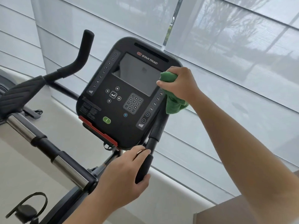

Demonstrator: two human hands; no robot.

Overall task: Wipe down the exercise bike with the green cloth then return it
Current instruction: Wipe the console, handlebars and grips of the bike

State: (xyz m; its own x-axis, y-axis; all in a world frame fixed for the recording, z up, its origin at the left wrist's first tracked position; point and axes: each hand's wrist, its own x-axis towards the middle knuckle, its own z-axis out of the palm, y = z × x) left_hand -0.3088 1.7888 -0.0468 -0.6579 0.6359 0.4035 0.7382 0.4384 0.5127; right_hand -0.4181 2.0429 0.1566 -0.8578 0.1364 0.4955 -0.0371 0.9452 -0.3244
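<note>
While the left hand (127, 172) curls around the bike's (126, 88) smooth black rubber handlebar (146, 164), the right hand (179, 83) grips the bunched, soft green cloth (173, 101) against the right edge of the glossy, rounded black console by its flat grey screen (137, 73).

**Hidden and cut off**

The right hand (179, 84) covers most of the green cloth (174, 104) and the console's (113, 75) right edge. Below the left hand (124, 173), the blurred pedal (26, 210) runs off-frame. The console's small print is illegible
</note>
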